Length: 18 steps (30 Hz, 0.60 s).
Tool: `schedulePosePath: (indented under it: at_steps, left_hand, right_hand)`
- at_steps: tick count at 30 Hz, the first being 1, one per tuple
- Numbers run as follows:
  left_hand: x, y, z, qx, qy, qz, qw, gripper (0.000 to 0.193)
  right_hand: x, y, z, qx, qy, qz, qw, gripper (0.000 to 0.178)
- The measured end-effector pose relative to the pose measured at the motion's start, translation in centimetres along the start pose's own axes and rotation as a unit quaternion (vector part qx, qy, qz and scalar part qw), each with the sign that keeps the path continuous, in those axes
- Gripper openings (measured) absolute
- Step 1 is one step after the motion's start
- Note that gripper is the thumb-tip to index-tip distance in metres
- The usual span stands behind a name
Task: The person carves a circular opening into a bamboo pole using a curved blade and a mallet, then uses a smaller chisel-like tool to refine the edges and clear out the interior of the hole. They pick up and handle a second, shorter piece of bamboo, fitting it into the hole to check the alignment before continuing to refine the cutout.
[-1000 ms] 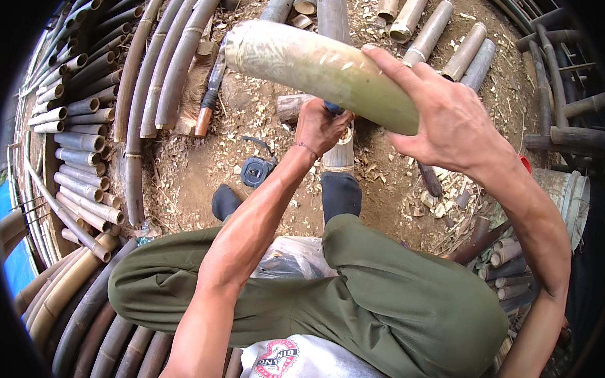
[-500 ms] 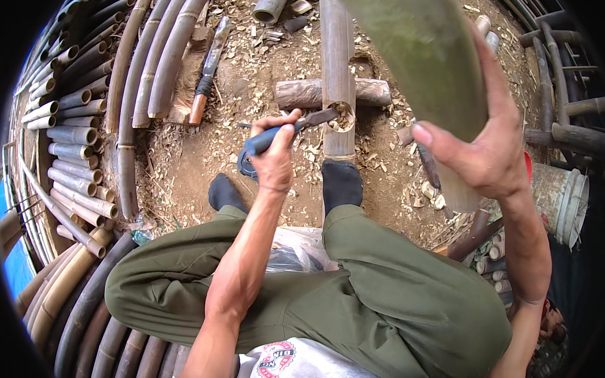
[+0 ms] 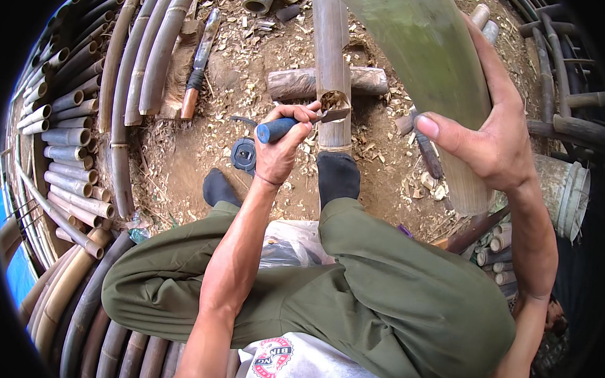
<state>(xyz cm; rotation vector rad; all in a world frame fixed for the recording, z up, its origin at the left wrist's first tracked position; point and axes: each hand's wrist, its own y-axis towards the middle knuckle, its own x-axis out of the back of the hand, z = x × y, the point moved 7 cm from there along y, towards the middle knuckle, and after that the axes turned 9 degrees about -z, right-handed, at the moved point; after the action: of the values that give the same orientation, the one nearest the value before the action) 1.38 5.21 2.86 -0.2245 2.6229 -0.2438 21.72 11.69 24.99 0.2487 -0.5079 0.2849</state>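
Head view: I see the right hand (image 3: 500,146) gripping a green club (image 3: 430,60), the left hand (image 3: 278,151) apart, clamped on a chisel (image 3: 276,130); a socked foot (image 3: 338,177) seemingly steadies the bamboo pole (image 3: 331,43) (blade (image 3: 336,115) at its hole (image 3: 333,100)) across a log (image 3: 367,81).

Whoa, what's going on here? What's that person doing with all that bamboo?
A person has both hands busy over a bamboo pole that has a hole in it. The left hand holds a blue-handled chisel, its blade over the pole beside the hole; I can't tell if it touches. The right hand holds up a thick, greenish piece. The pole lies across a short log, with pale chips scattered on the ground.
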Motion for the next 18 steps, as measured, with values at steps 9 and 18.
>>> schedulePosePath:
  at_steps: [9, 18]
  left_hand:
    - [-1.5, 3.4, -1.7, 0.001, 0.086, -0.023, 0.996, 0.012]
    - [-4.6, 5.9, -2.1, -0.050, 0.228, -0.024, 0.972, 0.013]
  right_hand:
    - [-3.3, 3.8, 3.0, 0.235, -0.285, 0.079, 0.926, 0.099]
    - [-2.1, 4.9, 5.5, 0.410, -0.277, 0.078, 0.865, 0.097]
